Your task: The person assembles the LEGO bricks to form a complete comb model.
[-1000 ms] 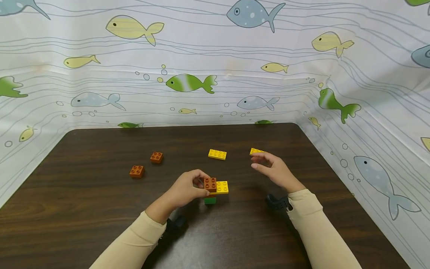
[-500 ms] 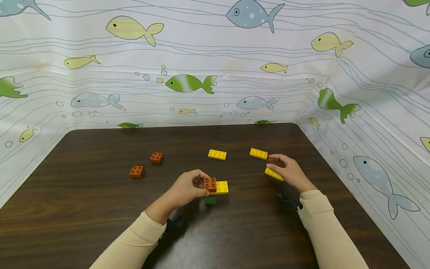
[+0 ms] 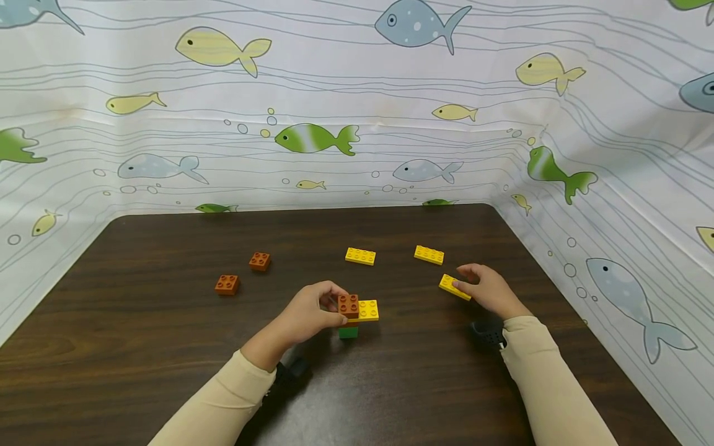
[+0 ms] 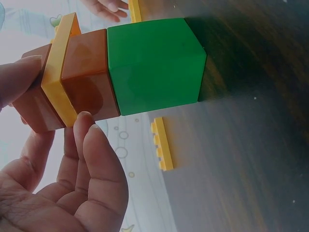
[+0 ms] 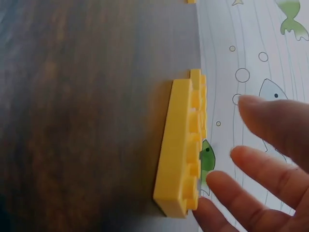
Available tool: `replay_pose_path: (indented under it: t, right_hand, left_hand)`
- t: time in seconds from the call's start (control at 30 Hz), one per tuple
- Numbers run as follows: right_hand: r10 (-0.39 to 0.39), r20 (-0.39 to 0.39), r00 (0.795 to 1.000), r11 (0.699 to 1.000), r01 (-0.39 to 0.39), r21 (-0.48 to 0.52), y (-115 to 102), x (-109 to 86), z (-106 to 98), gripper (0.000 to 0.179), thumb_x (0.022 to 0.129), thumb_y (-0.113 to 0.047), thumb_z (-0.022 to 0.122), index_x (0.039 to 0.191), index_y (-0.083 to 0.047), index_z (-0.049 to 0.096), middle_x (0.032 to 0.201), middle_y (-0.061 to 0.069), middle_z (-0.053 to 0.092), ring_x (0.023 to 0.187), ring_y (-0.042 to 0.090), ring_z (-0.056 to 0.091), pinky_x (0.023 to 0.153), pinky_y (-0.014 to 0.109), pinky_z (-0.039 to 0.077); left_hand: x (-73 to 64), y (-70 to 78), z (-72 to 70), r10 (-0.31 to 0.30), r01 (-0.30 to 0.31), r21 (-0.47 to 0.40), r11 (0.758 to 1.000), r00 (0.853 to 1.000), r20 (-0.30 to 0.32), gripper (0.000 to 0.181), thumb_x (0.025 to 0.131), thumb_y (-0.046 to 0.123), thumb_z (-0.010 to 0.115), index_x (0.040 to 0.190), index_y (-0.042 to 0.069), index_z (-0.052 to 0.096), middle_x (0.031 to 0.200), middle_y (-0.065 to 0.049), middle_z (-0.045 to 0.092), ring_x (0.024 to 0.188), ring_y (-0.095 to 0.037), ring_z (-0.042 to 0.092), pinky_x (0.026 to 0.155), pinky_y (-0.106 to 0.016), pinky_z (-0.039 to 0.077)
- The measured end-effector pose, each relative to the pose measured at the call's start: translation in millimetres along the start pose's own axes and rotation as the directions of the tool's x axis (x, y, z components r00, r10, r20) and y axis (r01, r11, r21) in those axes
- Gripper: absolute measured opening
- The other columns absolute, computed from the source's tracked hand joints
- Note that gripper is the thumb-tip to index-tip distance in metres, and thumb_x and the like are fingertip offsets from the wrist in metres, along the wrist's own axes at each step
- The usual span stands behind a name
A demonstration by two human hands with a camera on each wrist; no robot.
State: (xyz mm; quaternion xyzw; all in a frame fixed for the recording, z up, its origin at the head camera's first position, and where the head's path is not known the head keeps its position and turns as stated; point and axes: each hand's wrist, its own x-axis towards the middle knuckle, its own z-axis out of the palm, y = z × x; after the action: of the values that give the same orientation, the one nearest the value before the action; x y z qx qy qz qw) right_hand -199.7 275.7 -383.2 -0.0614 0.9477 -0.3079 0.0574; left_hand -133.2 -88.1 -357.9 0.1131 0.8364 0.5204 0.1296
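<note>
My left hand (image 3: 309,313) grips a small tower of toy bricks by its upper part, thumb on the top brown brick (image 3: 348,306). Under that comes a yellow brick (image 3: 369,311) jutting to the right. In the left wrist view a second brown brick (image 4: 87,72) and a green block (image 4: 154,67) follow below, the green one at the base. My right hand (image 3: 491,292) hovers at a yellow brick (image 3: 447,284) on the right, its thumb overlapping it in the head view. In the right wrist view the fingers (image 5: 256,176) are spread and relaxed beside its studs.
Two brown bricks, one nearer (image 3: 227,285) and one farther (image 3: 260,261), lie left on the dark wooden table (image 3: 139,347). Two more yellow bricks lie farther back, one in the middle (image 3: 360,256) and one at right (image 3: 429,254). A fish-patterned curtain (image 3: 334,93) borders the table.
My right hand has moved right and nearer, from over the far right yellow brick to the nearer one, uncovering the far one. The left hand and tower stay put.
</note>
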Motion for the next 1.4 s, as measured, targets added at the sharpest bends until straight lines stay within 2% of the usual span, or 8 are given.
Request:
replay_pose_path:
  t: [0.23,0.7,1.17,1.4]
  right_hand:
    - [0.024,0.029,0.999,0.998,-0.022,-0.065,5,1.6,3,0.051,0.093,-0.026,0.063,0.131,0.007,0.052,0.130,0.028,0.052,0.115,0.042,0.052,0.095,0.055,0.042]
    - [-0.022,0.039,0.999,0.983,0.029,-0.180,1,-0.4,3,0.046,0.087,-0.020,0.070,0.121,0.009,0.060,0.112,0.025,0.061,0.097,0.035,0.057,0.087,0.053,0.045]
    - [-0.036,0.046,0.998,0.970,0.046,-0.239,3,4.5,7,0.040,0.087,-0.015,0.071,0.118,0.009,0.062,0.111,0.025,0.062,0.097,0.036,0.057,0.090,0.054,0.045]
    - [-0.065,0.015,0.998,0.969,0.067,-0.240,-3,4.5,11,0.039,0.089,-0.014,0.069,0.119,0.008,0.061,0.113,0.025,0.060,0.099,0.035,0.056,0.091,0.054,0.044]
  left_hand:
    - [0.0,-0.5,0.0,0.003,-0.003,-0.005,1.000,1.000,0.002,0.035,0.081,0.003,0.074,0.113,0.002,0.062,0.091,-0.009,0.060,0.082,-0.020,0.054,0.063,-0.031,0.045]
    - [0.8,-1.7,0.4,0.001,-0.001,-0.008,1.000,1.000,0.007,0.034,0.081,0.004,0.074,0.113,0.003,0.062,0.092,-0.009,0.060,0.082,-0.020,0.054,0.063,-0.031,0.045]
    - [-0.1,-2.0,-0.8,0.005,-0.005,-0.017,1.000,1.000,0.015,0.034,0.082,0.004,0.073,0.114,0.003,0.061,0.092,-0.009,0.060,0.082,-0.021,0.053,0.064,-0.031,0.045]
    - [-1.4,-1.4,-1.2,0.018,-0.018,-0.017,1.000,1.000,0.017,0.034,0.082,0.004,0.073,0.114,0.002,0.061,0.092,-0.010,0.059,0.082,-0.021,0.053,0.064,-0.031,0.046]
